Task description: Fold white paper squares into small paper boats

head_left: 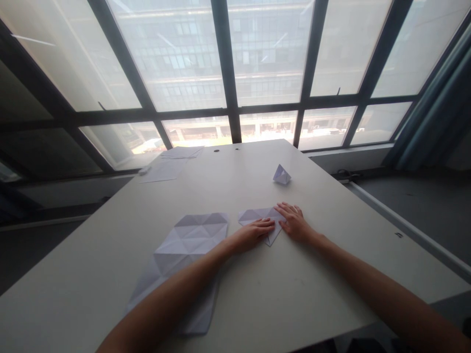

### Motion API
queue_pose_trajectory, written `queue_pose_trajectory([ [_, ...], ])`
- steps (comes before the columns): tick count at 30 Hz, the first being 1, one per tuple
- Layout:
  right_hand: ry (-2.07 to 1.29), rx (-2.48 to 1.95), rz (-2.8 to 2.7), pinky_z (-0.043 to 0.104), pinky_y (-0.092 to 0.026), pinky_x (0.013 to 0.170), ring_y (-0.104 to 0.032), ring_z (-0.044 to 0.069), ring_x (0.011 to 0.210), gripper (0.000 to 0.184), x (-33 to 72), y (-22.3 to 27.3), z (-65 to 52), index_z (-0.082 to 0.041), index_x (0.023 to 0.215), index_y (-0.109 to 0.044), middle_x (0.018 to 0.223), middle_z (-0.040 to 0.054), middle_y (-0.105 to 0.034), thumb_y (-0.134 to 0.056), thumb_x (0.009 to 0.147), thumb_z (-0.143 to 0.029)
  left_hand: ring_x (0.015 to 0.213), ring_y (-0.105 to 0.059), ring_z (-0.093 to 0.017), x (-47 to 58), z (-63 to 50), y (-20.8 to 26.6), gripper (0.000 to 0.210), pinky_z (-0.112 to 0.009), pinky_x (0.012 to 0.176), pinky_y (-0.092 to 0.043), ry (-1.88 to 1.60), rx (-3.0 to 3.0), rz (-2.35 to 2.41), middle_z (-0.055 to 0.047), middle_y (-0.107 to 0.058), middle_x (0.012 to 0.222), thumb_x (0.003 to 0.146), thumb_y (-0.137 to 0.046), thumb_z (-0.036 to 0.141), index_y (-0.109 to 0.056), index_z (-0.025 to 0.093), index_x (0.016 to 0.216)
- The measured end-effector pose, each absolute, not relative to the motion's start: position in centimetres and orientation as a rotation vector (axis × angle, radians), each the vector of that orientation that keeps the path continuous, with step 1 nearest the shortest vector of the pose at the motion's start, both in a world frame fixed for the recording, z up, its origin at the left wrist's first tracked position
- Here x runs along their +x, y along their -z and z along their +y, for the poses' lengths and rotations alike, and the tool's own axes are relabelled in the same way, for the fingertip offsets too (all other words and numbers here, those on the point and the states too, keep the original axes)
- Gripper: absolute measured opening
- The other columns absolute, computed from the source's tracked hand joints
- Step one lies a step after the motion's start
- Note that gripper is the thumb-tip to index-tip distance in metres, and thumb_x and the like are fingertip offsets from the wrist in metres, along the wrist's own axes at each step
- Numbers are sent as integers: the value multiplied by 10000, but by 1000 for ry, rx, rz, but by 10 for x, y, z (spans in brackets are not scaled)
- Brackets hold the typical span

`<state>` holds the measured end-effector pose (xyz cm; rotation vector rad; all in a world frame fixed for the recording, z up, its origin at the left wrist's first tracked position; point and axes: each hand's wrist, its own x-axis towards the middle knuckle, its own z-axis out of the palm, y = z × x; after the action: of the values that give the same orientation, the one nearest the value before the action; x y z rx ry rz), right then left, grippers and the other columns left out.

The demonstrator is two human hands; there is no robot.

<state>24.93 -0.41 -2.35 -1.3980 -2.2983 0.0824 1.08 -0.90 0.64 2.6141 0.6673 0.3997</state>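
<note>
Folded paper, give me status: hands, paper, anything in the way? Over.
Left hand on folded paper, right hand at its right side. Paper on table, one point facing near edge. Creased sheet under left forearm.

Bare left forearm (176,293), bare right forearm (368,275), slim wrists (315,240), bare left hand (255,231), bare right hand (295,223), slender fingers (285,209)

Dark-framed window (228,68) spans the far side of the room; glass bright and hazy. A multi-storey building (184,63) is visible through it. Blue-grey curtain (429,105) hangs at the far right. White tabletop (235,184) extends toward the window; a dark round spot (216,151) lies near its far edge, a small dark mark (399,235) near its right edge. Grey floor (415,196) at right; dark cord (348,175) near the wall below the window.
</note>
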Motion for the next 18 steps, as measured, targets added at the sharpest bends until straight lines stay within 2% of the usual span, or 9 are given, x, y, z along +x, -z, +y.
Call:
queue_pose_trajectory([
  [7,-110,-1374,-2338,607,-158,1110,-269,272,1417,587,251,24,-3,-271,1475,-338,1520,110,-370,-449,900,-223,1395,-356,-174,10,-9,-7,398,-389,1195,-242,-414,2583,606,3,-416,1487,1010,-372,265,-502,307,1384],
  [18,-62,-1317,-2325,552,-182,1115,-347,273,1361,568,249,17,-6,-253,1444,-388,1453,118,-448,-484,886,-213,1295,-493,-181,11,-12,-7,385,-355,1134,-354,-481,2656,603,-32,-555,1384,990,-370,235,-594,249,1302],
])
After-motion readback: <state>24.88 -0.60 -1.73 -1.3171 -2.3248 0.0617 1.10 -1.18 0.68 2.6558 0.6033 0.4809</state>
